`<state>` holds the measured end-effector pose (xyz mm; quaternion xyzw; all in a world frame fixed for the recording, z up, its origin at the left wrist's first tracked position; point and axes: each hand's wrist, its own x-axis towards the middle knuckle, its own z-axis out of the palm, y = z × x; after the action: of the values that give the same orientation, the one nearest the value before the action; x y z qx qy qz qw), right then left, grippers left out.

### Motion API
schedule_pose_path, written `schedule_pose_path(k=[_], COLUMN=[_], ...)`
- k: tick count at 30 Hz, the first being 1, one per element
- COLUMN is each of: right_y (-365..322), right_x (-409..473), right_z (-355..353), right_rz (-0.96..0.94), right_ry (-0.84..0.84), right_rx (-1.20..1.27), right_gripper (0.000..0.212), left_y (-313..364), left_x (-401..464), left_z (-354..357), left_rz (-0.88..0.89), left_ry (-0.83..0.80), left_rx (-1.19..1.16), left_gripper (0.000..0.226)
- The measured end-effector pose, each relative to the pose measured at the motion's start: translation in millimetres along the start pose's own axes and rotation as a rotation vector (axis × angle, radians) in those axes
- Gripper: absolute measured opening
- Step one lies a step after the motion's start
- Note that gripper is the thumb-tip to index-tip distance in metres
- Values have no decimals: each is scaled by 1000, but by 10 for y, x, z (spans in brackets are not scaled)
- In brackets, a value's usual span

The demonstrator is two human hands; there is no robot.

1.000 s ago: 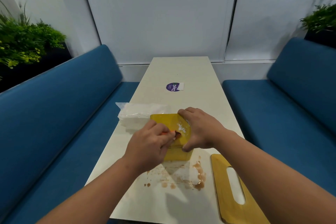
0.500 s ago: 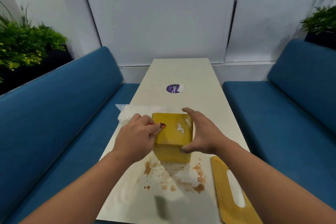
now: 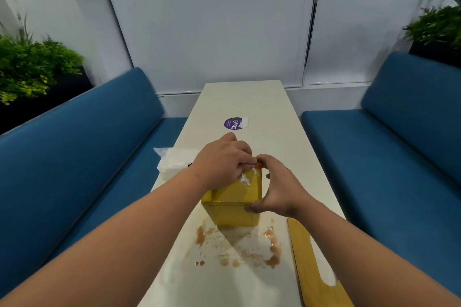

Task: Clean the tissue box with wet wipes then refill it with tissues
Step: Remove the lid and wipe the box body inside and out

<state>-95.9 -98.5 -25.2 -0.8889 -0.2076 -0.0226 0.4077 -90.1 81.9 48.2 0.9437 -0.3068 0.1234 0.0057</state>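
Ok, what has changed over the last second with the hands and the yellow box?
The left hand moved from the box's near left side across its top to the far right corner, where it presses down, apparently wiping. The right hand slid off the top and now holds the yellow box by its right side. The box, the brown stains, the lid and the tissue pack stayed put.

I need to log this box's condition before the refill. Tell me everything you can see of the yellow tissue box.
The yellow tissue box is a glossy, hard-looking box standing on the pale table, just beyond some brown smears. White patches, glare or residue, mark its top near the far right corner. The left hand lies over its top; the right hand grips its right side, thumb at the near corner. No opening shows.
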Motion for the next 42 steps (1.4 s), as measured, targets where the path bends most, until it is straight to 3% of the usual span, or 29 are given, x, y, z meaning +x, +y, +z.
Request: schedule_pose_path(k=[5, 9, 14, 18, 22, 26, 30, 33, 37, 42], right_y=[-20, -37, -28, -49, -50, -44, -25, -2, -1, -19], right_x=[2, 2, 4, 0, -5, -8, 4, 18, 29, 27], right_z=[-5, -33, -23, -56, -39, -62, -58, -70, -74, -78], right_rz=[-3, -4, -9, -15, -24, -15, -17, -12, -22, -22], right_ry=[1, 6, -2, 3, -4, -12, -29, -33, -30, -32], right_rx=[-10, -15, -23, -28, -34, -55, -79, -75, -80, -71], right_gripper=[109, 106, 103, 99, 100, 101, 106, 110, 111, 107], left_y=[-140, 16, -81, 24, -71, 26, -152, -173, -12, 95], left_x=[-53, -56, -48, -49, -47, -111, -172, -222, -188, -183], left_z=[55, 109, 110, 83, 72, 99, 20, -39, -41, 134], left_rz=[3, 168, 66, 196, 68, 181, -101, -293, -421, -494], left_ry=[48, 87, 63, 39, 67, 78, -20, 74, 137, 205], left_rx=[-3, -14, 12, -15, 25, -13, 6, -143, -352, -389], left_gripper=[32, 27, 31, 31, 31, 28, 33, 31, 28, 27])
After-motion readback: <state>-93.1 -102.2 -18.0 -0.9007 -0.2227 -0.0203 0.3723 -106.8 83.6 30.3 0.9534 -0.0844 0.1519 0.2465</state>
